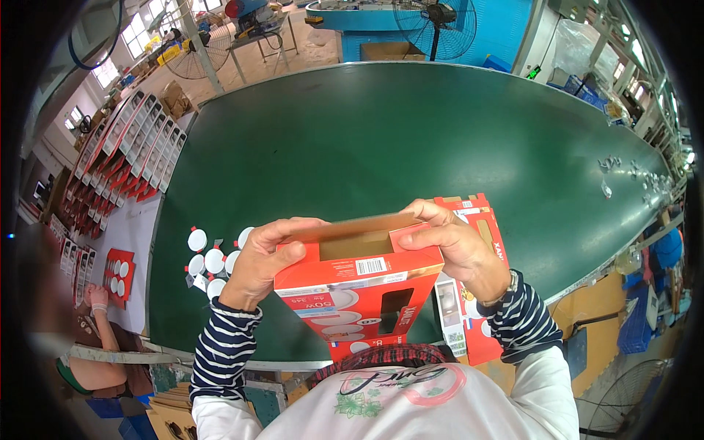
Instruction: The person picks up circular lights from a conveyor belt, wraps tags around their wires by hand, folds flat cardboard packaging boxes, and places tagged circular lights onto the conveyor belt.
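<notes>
The box (359, 290) is gripped by the left hand (261, 260) and right hand (460, 249). It could be creased by overpressing.

Grn tbl (352, 147) w/ wht discs (214, 261)

Left hand (257, 260), one: is gripping, thumb pointing right. Right hand (462, 249), one: is gripping, thumb pointing left. Left forearm (227, 341), right forearm (522, 315): are slanting inward from below.
</notes>
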A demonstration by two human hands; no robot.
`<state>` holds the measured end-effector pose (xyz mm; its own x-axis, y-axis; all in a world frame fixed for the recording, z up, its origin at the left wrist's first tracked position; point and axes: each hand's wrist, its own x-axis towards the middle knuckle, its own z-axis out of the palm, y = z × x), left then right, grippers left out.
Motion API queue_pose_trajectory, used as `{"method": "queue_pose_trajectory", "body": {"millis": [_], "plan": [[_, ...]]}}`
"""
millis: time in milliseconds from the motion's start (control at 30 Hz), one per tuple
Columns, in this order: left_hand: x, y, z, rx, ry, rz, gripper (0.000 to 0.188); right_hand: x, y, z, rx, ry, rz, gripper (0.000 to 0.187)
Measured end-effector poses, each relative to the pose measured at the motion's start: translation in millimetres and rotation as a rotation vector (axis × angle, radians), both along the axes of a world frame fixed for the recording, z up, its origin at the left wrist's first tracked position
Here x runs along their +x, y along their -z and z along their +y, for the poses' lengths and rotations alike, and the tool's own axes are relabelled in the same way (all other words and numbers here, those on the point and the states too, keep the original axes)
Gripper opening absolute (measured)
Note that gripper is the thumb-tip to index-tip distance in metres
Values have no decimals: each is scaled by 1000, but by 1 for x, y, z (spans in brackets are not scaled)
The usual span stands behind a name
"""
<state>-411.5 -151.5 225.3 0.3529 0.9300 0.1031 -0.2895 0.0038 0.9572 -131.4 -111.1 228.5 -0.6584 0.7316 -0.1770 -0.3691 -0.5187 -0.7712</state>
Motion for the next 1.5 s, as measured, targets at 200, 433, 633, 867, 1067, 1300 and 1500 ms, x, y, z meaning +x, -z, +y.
{"method": "queue_pose_trajectory", "body": {"millis": [200,433,633,867,1067,1300,1500], "plan": [[-4,-17,-6,88,69,167,34,-8,-7,-5,481,108,-186,22],[6,-45,-6,-148,203,467,43,4,-46,-3,711,-273,-620,45],[14,-46,-7,-25,144,672,36,-4,-66,-4,906,-446,-899,39],[-1,-15,-5,-126,30,263,48,-11,-29,0,858,-301,-844,35],[14,132,-68,190,-329,532,107,34,5,10,589,391,-556,42],[41,187,4,-160,-870,237,46,180,188,8,629,743,-1933,54],[-96,257,79,-294,-674,528,36,193,258,1,408,840,-1717,30]]}}
